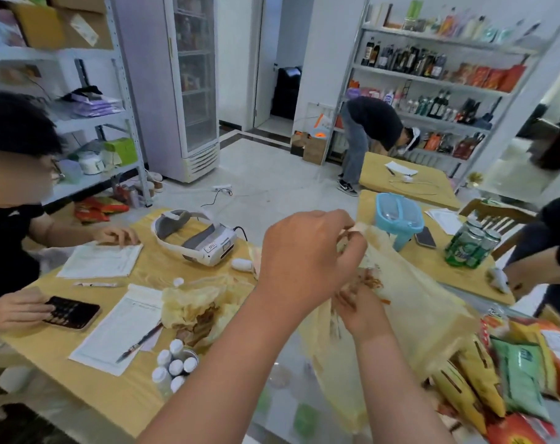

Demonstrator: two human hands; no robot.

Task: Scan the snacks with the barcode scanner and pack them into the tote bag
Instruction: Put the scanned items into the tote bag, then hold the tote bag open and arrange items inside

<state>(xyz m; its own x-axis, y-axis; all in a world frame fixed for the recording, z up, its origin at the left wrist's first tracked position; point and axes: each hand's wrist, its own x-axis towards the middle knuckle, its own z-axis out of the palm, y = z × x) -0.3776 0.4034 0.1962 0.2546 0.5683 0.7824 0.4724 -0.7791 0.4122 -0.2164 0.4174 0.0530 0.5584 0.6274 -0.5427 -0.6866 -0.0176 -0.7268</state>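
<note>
Two hands (pixel 304 251) (pixel 361 312), two phones (pixel 71 312) (pixel 425 237), one headset (pixel 195 238), one blue basket (pixel 397 213), three other people (pixel 9 187) (pixel 368 129) (pixel 554 238).

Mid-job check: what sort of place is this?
Probably a small shop, or a room set up as one: shelves stocked with bottles, a glass-door fridge, and a pile of snack packets.

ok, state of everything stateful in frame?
left hand: pinching yellow bag's top edge
right hand: gripping yellow bag lower down
yellow bag: held up between both hands
snack packets: lying on table, outside bag
second bag: crumpled on table
fridge: door closed
phone: screen dark
</note>
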